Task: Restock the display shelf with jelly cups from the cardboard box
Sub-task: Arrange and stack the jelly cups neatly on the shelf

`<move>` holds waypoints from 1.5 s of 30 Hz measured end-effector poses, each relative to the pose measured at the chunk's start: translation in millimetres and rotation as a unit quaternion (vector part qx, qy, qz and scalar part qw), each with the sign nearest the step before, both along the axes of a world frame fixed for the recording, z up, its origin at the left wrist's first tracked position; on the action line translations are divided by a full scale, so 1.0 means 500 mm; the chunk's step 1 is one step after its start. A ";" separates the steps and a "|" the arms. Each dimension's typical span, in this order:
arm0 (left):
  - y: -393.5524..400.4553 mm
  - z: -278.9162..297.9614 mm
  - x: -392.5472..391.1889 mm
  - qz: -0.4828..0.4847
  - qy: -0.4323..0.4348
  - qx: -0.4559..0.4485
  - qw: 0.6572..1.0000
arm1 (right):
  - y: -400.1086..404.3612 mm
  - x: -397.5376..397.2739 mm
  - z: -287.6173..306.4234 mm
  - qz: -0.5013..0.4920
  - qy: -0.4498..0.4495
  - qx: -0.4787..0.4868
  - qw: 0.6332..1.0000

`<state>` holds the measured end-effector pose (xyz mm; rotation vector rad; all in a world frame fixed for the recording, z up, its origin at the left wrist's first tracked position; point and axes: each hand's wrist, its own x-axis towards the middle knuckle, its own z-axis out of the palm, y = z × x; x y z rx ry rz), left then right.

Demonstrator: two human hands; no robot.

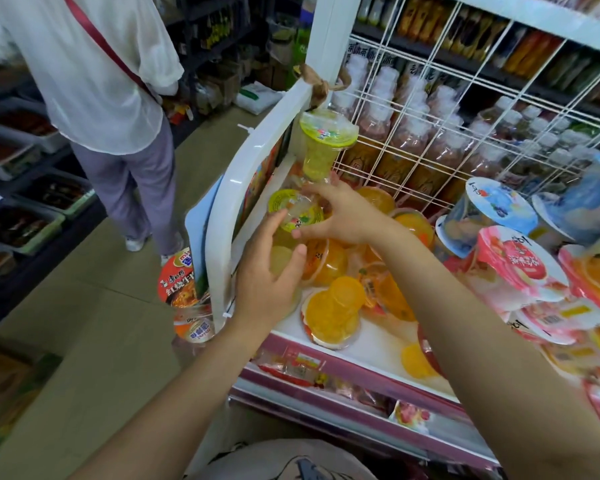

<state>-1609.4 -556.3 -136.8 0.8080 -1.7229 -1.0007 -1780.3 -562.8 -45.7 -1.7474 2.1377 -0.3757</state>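
Note:
A yellow-green lidded jelly cup [293, 211] lies tilted at the left end of the white display shelf [378, 336]. My right hand [340, 216] grips it from the right, fingers curled over its lid. My left hand [267, 275] is spread against the pale cups below it, at the shelf's left wall. Another green-lidded cup [326, 140] stands upright on top of the stack behind. Orange jelly cups [336, 313] lie heaped across the shelf. The cardboard box is not in view.
Pink and blue lidded cups [513, 265] crowd the shelf's right side. A white wire grid [430, 109] backs the shelf, bottles behind it. Instant noodle bowls [177, 282] hang by the shelf's left frame. A person in a white top [94, 81] stands in the aisle to the left.

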 end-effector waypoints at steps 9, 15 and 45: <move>-0.002 -0.005 -0.002 0.007 0.019 -0.047 0.999 | -0.011 0.014 -0.039 -0.037 0.050 -0.028 0.998; -0.001 -0.009 0.002 0.002 0.009 -0.021 1.000 | -0.005 -0.001 -0.026 -0.034 0.070 -0.013 0.997; 0.042 0.018 0.049 -0.052 -0.038 0.125 0.990 | 0.141 0.006 -0.024 -0.093 0.065 0.019 0.993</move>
